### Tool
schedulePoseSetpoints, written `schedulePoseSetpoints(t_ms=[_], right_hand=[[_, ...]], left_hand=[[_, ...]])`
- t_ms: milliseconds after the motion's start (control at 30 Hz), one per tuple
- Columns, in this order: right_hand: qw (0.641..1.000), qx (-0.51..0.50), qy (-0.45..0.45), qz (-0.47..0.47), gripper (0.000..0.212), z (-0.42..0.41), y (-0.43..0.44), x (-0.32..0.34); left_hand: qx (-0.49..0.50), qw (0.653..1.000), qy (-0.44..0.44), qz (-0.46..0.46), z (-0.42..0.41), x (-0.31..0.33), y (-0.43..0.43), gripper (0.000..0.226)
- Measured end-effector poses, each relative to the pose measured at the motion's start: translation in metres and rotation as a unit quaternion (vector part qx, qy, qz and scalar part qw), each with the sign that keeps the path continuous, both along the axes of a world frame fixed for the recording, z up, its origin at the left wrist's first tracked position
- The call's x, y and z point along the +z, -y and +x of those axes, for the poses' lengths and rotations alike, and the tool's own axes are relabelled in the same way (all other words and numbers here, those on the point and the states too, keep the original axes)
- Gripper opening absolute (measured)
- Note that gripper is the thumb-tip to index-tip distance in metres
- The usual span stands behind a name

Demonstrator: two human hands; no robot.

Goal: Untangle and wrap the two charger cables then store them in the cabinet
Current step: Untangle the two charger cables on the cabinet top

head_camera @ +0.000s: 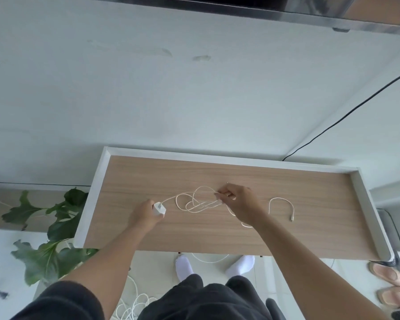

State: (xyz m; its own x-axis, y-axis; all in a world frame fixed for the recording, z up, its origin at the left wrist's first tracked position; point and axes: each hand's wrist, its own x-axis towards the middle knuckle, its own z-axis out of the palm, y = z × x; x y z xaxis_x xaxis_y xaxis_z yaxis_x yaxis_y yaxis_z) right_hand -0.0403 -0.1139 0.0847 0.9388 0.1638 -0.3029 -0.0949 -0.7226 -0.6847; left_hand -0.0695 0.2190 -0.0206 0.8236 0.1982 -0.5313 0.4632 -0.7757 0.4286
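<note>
A tangle of thin white charger cable [195, 203] lies in loops on the wooden top of the cabinet [240, 229]. My left hand [146, 215] grips the white charger plug [159, 209] at the cable's left end. My right hand [238, 202] pinches a strand of the tangle between thumb and fingers, a little above the wood. A free cable end with a small connector [292, 219] curves to the right of my right hand. Which strand belongs to which cable cannot be told.
The cabinet top has a raised white rim [365, 204]. A green leafy plant [53, 227] stands at the left. More white cable [134, 303] lies on the floor by my white-socked feet. Slippers [390, 285] sit at the right. A black wire [346, 114] runs along the wall.
</note>
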Motion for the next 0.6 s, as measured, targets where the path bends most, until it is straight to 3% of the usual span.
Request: schedulePoseSetpoints(t_ms=[133, 233, 300, 433, 600], right_hand=[[1.000, 0.006, -0.010, 0.028, 0.006, -0.002, -0.012, -0.002], [0.999, 0.002, -0.013, 0.037, 0.007, -0.002, -0.018, -0.002], [0.999, -0.004, -0.014, 0.048, 0.009, -0.001, -0.021, 0.000], [0.998, -0.006, -0.023, 0.064, 0.008, 0.003, -0.022, 0.004], [0.999, 0.028, 0.001, 0.016, 0.015, 0.006, -0.020, 0.002]], left_hand=[[-0.020, 0.999, -0.026, 0.013, 0.004, 0.004, 0.003, 0.025], [-0.070, 0.992, 0.089, -0.047, 0.016, 0.025, 0.021, 0.045], [-0.124, 0.970, 0.167, -0.129, 0.025, 0.052, 0.042, 0.039], [-0.227, 0.933, 0.180, -0.216, 0.034, 0.098, 0.075, 0.029], [-0.205, 0.924, 0.198, -0.254, 0.043, 0.124, 0.082, 0.026]])
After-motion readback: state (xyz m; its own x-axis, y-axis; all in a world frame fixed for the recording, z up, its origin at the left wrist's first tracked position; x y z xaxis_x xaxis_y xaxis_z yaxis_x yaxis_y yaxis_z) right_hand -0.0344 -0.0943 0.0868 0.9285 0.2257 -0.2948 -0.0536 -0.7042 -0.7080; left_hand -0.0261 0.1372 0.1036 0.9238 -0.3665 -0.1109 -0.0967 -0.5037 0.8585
